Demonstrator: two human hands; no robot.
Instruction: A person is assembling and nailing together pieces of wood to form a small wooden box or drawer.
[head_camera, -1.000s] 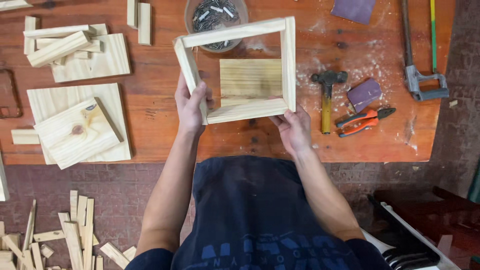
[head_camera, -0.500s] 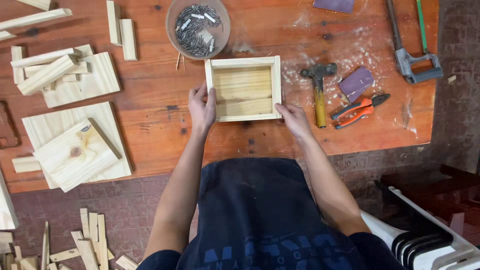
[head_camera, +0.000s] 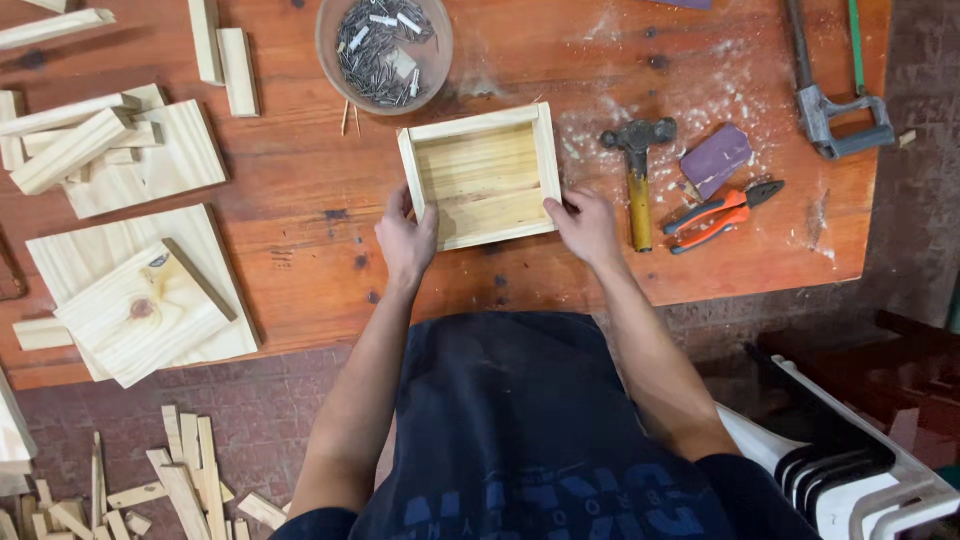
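Head view: wooden box (head_camera: 482, 177) flat on desk (head_camera: 300, 230), 12 o'clock of torso. Left hand (head_camera: 405, 240) fingers grip 9 o'clock wall, right hand (head_camera: 585, 225) fingers 3 o'clock wall. Advise even two-sided pressure, squaring frame on base.

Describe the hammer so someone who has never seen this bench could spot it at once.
On the orange-brown workbench, look just right of the shallow wooden box held by both hands. The hammer lies beside the right hand, between box and red pliers; only it has a dark metal head on a yellow-brown handle.

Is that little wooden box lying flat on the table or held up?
Flat. The wooden box rests open side up on the table, left hand and right hand at its sides.
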